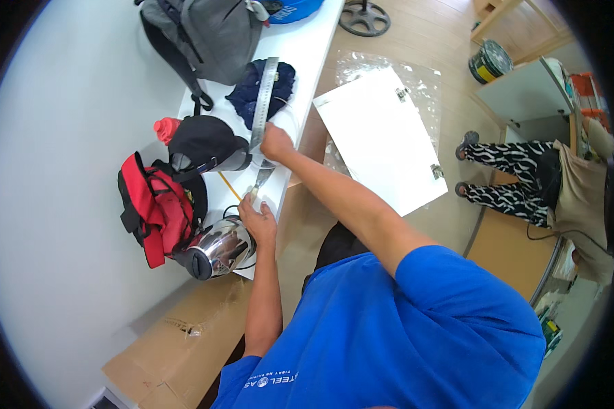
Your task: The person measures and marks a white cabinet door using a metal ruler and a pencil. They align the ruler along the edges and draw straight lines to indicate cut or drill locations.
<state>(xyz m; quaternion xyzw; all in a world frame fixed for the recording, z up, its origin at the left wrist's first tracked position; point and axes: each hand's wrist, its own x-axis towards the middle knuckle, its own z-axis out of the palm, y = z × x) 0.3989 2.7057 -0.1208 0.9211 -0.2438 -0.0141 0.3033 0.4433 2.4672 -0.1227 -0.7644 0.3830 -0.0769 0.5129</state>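
Observation:
My right hand (278, 143) is closed around the lower part of a long metal ruler (265, 95), which slants away over a dark blue cloth (244, 97) on the white table. Nearer to me, my left hand (258, 221) has its fingers drawn in at the pale handle of a flat-bladed metal tool (262, 178). That blade points toward my right hand; I cannot tell whether it touches the ruler. A shiny kettle (222, 249) stands beside my left hand. Left of the ruler sits a black cap (205, 143).
A grey backpack (201, 37), a red bag (160, 211) and a red bottle (166, 129) crowd the wall side. Below the table is a cardboard box (184, 341). On the floor to the right lies a white hinged panel (382, 140). Farther right, a person (525, 177) is by a cabinet.

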